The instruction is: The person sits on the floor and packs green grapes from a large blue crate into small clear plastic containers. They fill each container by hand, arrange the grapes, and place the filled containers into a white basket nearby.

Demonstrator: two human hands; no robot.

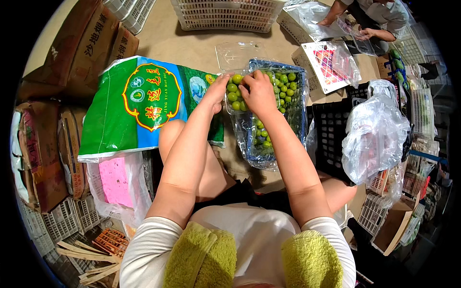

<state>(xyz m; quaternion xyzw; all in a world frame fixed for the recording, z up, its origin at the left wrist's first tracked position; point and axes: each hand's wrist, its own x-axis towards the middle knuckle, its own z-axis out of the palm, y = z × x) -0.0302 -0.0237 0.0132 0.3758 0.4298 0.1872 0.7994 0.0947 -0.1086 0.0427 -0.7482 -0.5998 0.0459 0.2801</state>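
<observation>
A clear plastic clamshell box with round green fruits, grape-like in look, sits before me over the left side of a blue crate. Its transparent lid is folded back, away from me. My left hand grips the box's left rim. Over the fruits in the box, my right hand has its fingers curled down; whether they pinch a fruit is hidden. More loose green fruits lie in the blue crate, which is lined with clear plastic film.
A green-and-blue printed sack lies left. To the right stands a black crate topped by a plastic bag. White crates and cardboard boxes stand around. Another person's hands handle clear packaging at upper right.
</observation>
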